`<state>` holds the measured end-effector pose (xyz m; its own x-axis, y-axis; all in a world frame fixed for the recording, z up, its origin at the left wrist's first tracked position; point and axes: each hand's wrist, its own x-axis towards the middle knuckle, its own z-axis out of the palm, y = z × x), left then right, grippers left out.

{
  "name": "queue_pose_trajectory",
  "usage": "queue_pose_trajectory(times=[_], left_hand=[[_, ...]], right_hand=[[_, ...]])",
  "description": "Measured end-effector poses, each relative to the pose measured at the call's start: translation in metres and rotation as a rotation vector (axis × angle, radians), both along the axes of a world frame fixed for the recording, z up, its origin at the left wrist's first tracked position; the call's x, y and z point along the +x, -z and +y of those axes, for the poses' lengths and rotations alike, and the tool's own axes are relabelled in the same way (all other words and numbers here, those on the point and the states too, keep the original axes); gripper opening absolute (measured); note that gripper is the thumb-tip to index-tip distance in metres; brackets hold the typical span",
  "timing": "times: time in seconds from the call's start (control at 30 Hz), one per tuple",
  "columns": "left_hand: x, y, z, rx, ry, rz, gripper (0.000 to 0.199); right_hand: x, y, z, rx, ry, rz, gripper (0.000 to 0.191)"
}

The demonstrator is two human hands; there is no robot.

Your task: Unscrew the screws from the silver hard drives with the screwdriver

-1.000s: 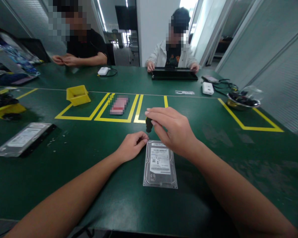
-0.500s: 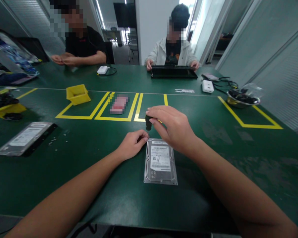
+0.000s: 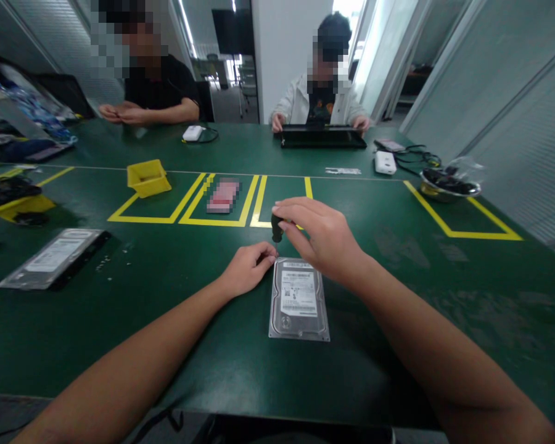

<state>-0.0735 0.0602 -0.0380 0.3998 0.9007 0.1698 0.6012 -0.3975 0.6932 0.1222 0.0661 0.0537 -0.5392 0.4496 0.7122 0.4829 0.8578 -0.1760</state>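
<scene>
A silver hard drive (image 3: 298, 302) with a white label lies flat on the green table in front of me. My right hand (image 3: 321, 231) grips a short dark screwdriver (image 3: 276, 228) by its handle, held upright over the drive's far left corner. Its thin shaft points down at that corner. My left hand (image 3: 250, 269) rests on the table with fingers pinched together at the same corner, close by the screwdriver's tip. Whatever sits between those fingertips is too small to make out.
On the left lie another hard drive (image 3: 50, 256) and small loose bits (image 3: 105, 264), probably screws. A yellow bin (image 3: 148, 179), a pink pixelated item (image 3: 223, 196) and a metal bowl (image 3: 449, 188) of dark parts stand farther off. Two people sit opposite; one holds a black panel (image 3: 324, 137).
The view has shifted slightly. My hands keep their places at the drive's corner, and the screwdriver's thin shaft now shows more clearly.
</scene>
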Motion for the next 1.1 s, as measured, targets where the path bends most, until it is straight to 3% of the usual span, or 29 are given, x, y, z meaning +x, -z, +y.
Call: queue_pose_trajectory(times=[0.37, 0.73, 1.1], left_hand=[[-0.0004, -0.0002, 0.0003, -0.009, -0.013, 0.0, 0.013], [0.0, -0.0011, -0.0007, 0.001, -0.003, 0.0, 0.013], [0.0002, -0.0013, -0.0007, -0.004, -0.001, 0.003, 0.013]], right_hand=[[0.0008, 0.0035, -0.0001, 0.031, 0.0, 0.008, 0.026], [-0.0015, 0.0065, 0.0018, 0.074, 0.073, 0.097, 0.014], [-0.0014, 0.0058, 0.0026, 0.068, -0.002, 0.134, 0.019]])
